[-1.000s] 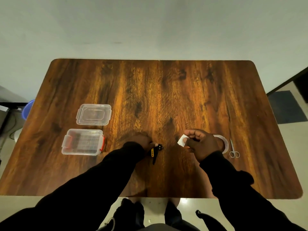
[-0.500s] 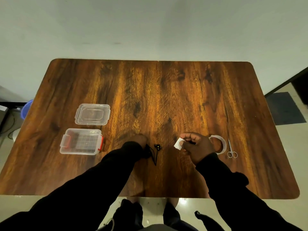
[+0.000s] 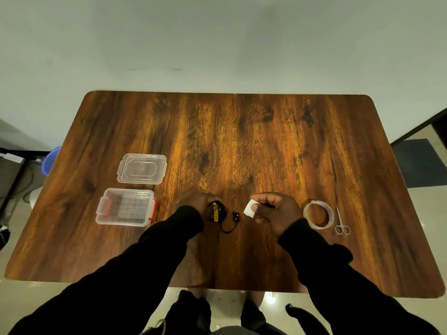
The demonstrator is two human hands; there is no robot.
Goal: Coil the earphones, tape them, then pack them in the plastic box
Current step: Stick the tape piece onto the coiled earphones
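The black earphones (image 3: 223,215) with a yellow remote lie coiled on the wooden table (image 3: 242,146), their earbuds resting a little to the right. My left hand (image 3: 202,201) pinches the coil at its left side. My right hand (image 3: 275,209) holds a small white piece of tape (image 3: 250,211) between thumb and fingers, just right of the earbuds. The open clear plastic box (image 3: 125,207) with red latches sits to the left, and its lid (image 3: 142,168) lies just behind it.
A roll of clear tape (image 3: 318,214) lies right of my right hand, with small scissors (image 3: 341,222) beside it. A blue bucket (image 3: 50,158) and cables sit on the floor off the left table edge.
My left hand has turned the coil so its yellow remote shows, and the earbuds now lie apart on the table. My right hand stays close with the tape piece.
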